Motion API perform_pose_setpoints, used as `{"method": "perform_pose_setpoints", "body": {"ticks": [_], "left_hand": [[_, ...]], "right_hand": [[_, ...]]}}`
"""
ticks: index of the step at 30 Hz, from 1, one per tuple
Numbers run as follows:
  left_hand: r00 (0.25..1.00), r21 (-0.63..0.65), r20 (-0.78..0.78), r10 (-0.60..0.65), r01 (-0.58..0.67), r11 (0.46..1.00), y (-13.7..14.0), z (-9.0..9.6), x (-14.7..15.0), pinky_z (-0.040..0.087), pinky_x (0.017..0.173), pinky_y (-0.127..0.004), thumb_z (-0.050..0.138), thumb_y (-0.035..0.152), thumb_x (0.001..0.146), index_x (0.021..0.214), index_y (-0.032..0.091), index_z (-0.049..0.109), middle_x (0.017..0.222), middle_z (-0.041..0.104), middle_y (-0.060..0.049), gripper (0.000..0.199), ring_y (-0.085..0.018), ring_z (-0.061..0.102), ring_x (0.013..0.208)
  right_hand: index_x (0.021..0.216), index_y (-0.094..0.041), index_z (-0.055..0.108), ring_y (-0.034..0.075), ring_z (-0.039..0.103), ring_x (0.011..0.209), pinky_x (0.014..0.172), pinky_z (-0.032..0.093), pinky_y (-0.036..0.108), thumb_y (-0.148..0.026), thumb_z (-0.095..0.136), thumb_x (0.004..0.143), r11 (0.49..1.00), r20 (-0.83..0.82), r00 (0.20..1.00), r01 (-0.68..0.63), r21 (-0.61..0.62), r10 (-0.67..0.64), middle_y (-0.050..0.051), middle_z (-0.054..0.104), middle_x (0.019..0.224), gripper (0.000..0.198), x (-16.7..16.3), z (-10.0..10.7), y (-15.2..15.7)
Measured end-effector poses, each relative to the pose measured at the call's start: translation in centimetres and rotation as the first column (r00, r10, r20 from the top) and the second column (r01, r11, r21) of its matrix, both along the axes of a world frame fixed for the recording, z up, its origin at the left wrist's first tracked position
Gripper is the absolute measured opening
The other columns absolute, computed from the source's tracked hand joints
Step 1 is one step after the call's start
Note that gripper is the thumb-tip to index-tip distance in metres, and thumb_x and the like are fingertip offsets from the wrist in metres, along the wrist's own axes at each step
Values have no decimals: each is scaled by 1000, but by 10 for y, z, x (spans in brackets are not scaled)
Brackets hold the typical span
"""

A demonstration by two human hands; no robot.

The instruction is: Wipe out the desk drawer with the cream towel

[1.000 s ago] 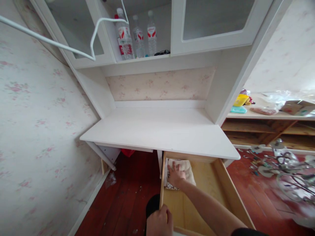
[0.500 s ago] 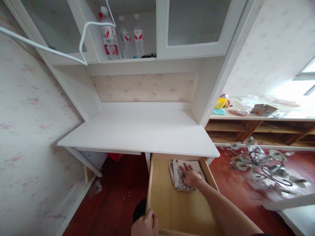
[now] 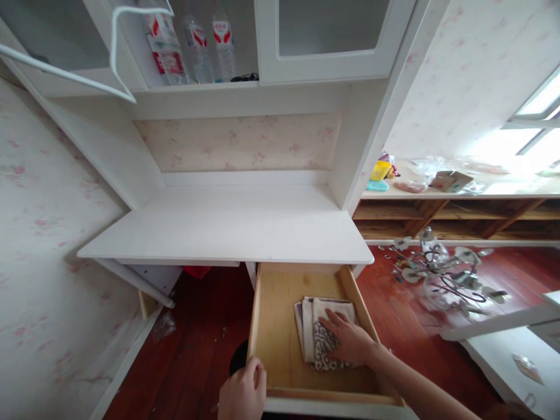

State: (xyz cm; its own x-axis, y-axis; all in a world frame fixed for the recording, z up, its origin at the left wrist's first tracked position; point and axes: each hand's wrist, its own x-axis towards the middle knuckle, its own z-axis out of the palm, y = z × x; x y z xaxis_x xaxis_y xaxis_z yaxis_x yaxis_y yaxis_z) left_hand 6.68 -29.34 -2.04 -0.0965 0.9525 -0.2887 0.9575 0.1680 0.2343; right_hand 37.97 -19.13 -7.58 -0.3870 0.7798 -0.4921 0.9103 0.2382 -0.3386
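Observation:
A folded cloth (image 3: 308, 332), cream with a dark brown pattern, lies in the wooden drawer (image 3: 277, 326) pulled out from under the white desk. My right hand (image 3: 352, 341) rests flat on the cloth with its fingers spread, hiding part of its right side. At the drawer's front left corner, my left hand (image 3: 245, 388) is closed over the side edge. Bare wood shows around the cloth.
The white desk (image 3: 236, 227) extends above the drawer, under a cabinet holding plastic bottles (image 3: 225, 49). A white wire (image 3: 79, 76) juts in at upper left. A chandelier (image 3: 459, 277) lies on the red floor at right, near a low shelf (image 3: 394, 210).
The cloth and my right hand have moved toward the drawer's front, leaving more bare wood behind them. My left hand stays on the drawer edge. The view has shifted, showing the drawer's front.

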Motion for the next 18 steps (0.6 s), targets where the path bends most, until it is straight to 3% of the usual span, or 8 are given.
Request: {"method": "perform_pose_setpoints", "body": {"ticks": [4,8,11,14,18], "left_hand": [[1000,15,-7,13,-13,1000,0,-11,-1,39,56,-21,36,26,93,92,28,64,75,72,-1,29,-17,69,73],[999,18,-35,30,-30,999,2,-16,0,39,56,-20,37,25,92,92,29,65,74,72,0,28,-17,69,73],[999,-6,-33,33,-33,999,2,-18,-1,39,56,-21,36,25,93,91,29,66,74,72,0,30,-18,69,73],[999,8,-29,28,-28,1000,2,-22,-2,40,58,-21,35,25,93,92,30,66,78,73,-1,32,-18,69,75],[998,11,-49,48,-47,999,2,-31,-3,43,60,-21,36,26,92,93,32,68,80,74,-1,32,-18,69,77]], "right_hand": [[146,-31,30,36,12,142,109,30,47,-37,75,53,999,-14,1000,15,-36,-16,7,12,158,104,3,-2,-37],[147,-33,28,39,6,142,107,32,51,-37,77,54,998,64,997,48,-48,-44,6,6,159,105,-15,-5,-37],[148,-31,25,42,3,141,102,34,57,-45,76,57,998,108,994,39,-48,-34,9,3,159,105,-48,0,-25],[148,-30,24,46,2,140,101,31,64,-52,74,58,997,72,996,-54,-53,58,13,3,158,106,-97,4,-17],[149,-25,25,47,3,139,101,28,65,-60,70,61,998,20,998,-68,9,67,16,2,157,105,-160,-9,-21]]}}
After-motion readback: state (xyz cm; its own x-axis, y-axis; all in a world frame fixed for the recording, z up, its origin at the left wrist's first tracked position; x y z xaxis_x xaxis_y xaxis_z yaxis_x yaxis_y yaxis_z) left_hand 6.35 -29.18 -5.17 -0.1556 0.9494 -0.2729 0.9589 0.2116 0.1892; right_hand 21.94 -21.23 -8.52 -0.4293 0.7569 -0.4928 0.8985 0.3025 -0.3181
